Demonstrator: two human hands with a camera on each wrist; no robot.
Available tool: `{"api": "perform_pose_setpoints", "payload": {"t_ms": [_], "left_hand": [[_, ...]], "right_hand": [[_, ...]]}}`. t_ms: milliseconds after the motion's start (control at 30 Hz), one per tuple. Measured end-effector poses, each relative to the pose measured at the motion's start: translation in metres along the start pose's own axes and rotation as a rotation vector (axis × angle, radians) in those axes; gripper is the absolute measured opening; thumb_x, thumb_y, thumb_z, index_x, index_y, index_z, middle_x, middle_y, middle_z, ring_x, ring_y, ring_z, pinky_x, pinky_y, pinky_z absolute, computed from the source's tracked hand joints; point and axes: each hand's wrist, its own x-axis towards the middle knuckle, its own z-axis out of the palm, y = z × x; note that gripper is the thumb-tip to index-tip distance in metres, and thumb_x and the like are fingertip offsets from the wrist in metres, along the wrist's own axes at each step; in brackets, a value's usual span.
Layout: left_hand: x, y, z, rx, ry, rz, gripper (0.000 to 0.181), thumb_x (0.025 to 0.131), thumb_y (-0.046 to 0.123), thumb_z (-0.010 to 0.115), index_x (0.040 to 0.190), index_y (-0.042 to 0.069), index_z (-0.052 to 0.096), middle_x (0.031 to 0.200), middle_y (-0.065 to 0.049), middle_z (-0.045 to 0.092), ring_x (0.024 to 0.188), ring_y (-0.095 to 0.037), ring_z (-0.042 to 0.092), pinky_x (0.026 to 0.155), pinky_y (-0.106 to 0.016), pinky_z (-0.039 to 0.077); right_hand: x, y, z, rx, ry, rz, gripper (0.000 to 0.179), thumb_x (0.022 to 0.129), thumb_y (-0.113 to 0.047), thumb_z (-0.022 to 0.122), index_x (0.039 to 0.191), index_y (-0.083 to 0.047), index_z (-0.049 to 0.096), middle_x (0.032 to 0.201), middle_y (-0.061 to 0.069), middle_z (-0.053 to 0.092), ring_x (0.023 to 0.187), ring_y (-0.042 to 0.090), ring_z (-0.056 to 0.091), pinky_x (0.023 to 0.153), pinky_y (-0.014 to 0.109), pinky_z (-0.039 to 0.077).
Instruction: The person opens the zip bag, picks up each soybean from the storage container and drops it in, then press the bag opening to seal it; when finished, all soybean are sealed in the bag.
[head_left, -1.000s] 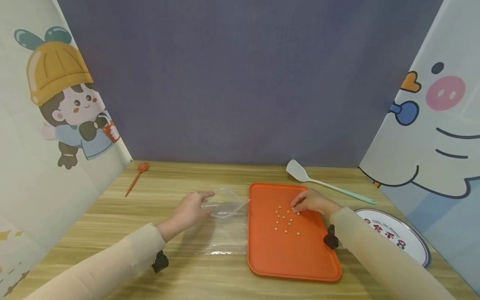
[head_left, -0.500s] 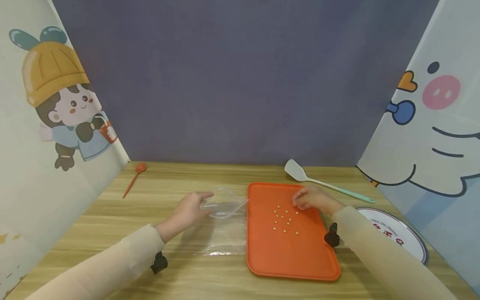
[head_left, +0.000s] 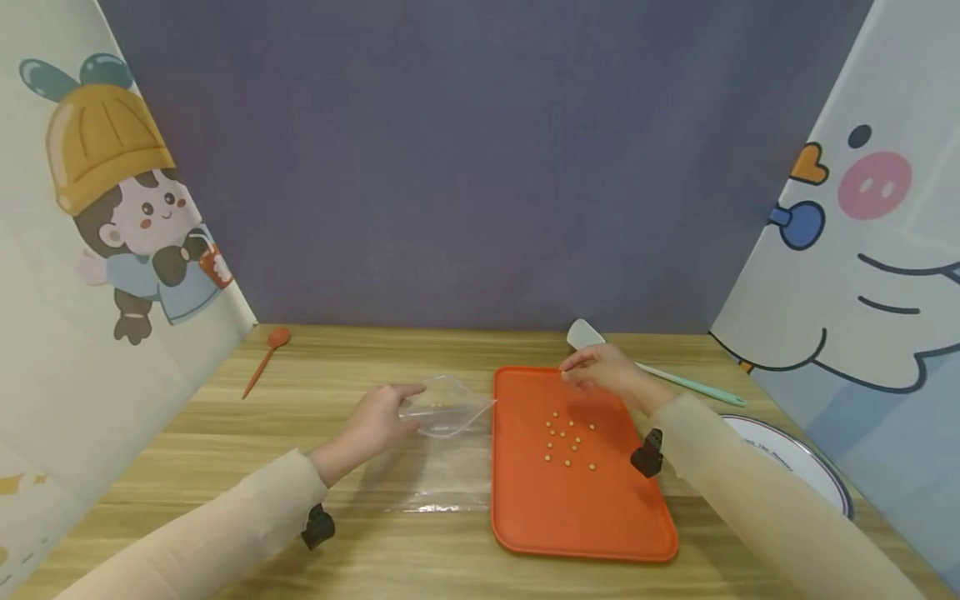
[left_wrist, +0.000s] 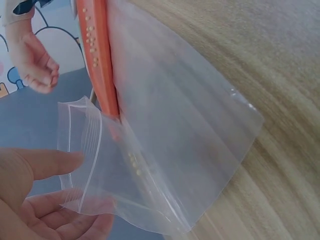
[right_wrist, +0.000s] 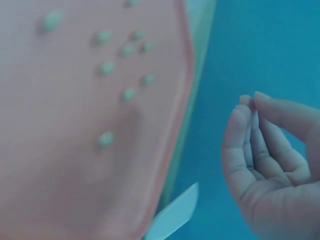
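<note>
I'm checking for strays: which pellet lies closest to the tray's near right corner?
The lower right pellet in the head view; every other one sits farther left or higher.

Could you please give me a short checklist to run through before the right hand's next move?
1. Left hand holding the clear bag: ok, at the zip edge.
2. Bag mouth open: ok, it gapes.
3. Small piece in the right hand: cannot tell; thumb and fingertips meet, but none shows clearly.
4. Path to the bag unobstructed: ok, nothing stands between the right hand and its mouth.
5. All small pieces off the orange tray: not ok, several lie there.
</note>
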Motion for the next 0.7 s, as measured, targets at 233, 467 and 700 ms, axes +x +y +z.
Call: {"api": "perform_pose_setpoints", "payload": {"t_ms": [233, 467, 700], "left_hand": [[0.0, -0.001, -0.002, -0.01, 0.001, 0.003, 0.056, 0.079, 0.005, 0.074, 0.132, 0.002, 0.058, 0.125, -0.023, 0.063, 0.109, -0.037, 0.064, 0.075, -0.033, 0.058], [-0.001, 0.001, -0.004, -0.016, -0.006, -0.008, 0.059, 0.078, 0.005, 0.074, 0.134, 0.003, 0.056, 0.128, -0.022, 0.061, 0.111, -0.038, 0.063, 0.068, -0.029, 0.058], [-0.001, 0.003, -0.004, 0.0, 0.001, 0.006, 0.06, 0.078, 0.005, 0.075, 0.135, 0.002, 0.055, 0.128, -0.022, 0.061, 0.11, -0.038, 0.064, 0.081, -0.037, 0.06]], "right_hand": [[0.003, -0.034, 0.015, -0.03, -0.016, -0.045, 0.031, 0.09, -0.014, 0.068, 0.116, 0.001, 0.064, 0.115, 0.018, 0.069, 0.087, 0.014, 0.067, 0.082, 0.032, 0.059], [0.012, -0.055, 0.041, -0.012, -0.023, -0.089, 0.026, 0.088, -0.013, 0.07, 0.112, -0.001, 0.068, 0.107, 0.013, 0.072, 0.083, 0.014, 0.069, 0.081, 0.034, 0.06], [0.021, -0.071, 0.069, 0.051, -0.048, -0.133, 0.023, 0.086, -0.008, 0.071, 0.107, 0.002, 0.069, 0.103, 0.017, 0.073, 0.073, 0.011, 0.067, 0.077, 0.033, 0.06]]}}
